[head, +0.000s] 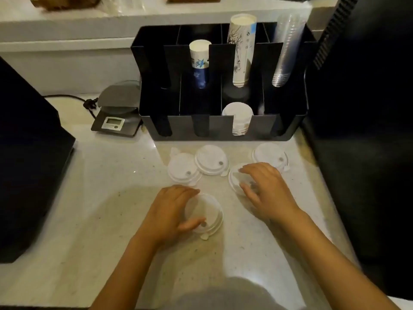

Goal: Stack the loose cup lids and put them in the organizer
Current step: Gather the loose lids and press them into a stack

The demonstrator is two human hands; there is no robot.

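Observation:
Several white cup lids lie loose on the pale counter in front of the black organizer (223, 128). My left hand (169, 211) grips the nearest lid (210, 211) by its left edge, thumb on its rim. My right hand (266, 186) curls over another lid (234, 177), fingers around it, most of it hidden. Three more lids sit apart: one at the left (182, 168), one beside it (211, 159), one at the right (269, 154). A stack of white lids (238, 115) stands in the organizer's third front slot.
The organizer's back slots hold paper cup stacks (242, 48) and clear plastic cups (286, 48). A small digital scale (118, 113) with a cable sits left of it. Dark machines (26, 175) flank the counter on both sides, the right one (362, 153) close to the lids.

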